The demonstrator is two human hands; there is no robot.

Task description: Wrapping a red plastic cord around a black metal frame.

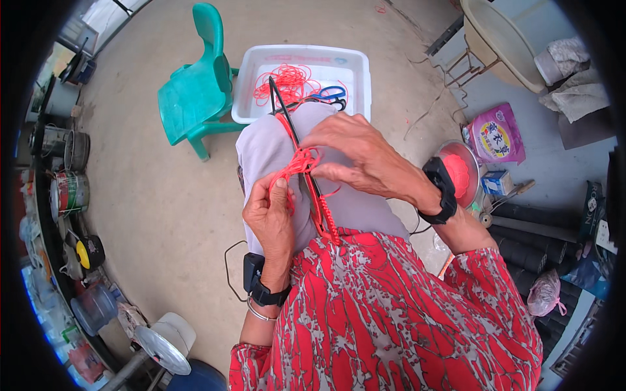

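Observation:
Bright red cord (pixel 300 163) lies in a loose bunch of loops over my lap. My left hand (pixel 269 218) is closed, with its thumb and fingers pinching part of this cord. My right hand (pixel 365 151) is just right of the bunch, its thumb and index finger apart on either side of the loops. A narrow dark rod frame (pixel 285 111) runs lengthwise along my lap under the cord, with red strands along it. A knotted red braid (pixel 330 220) hangs beside the frame near my shirt. The right fingertips partly hide the loops.
Beyond my knees stands a white plastic tub (pixel 358 72) with tangled red cord (pixel 287 83) and blue-handled scissors (pixel 331 93). A green plastic chair (pixel 195 91) is at its left. To the right are a metal basin (pixel 475 171) holding something red and a purple packet (pixel 499 133).

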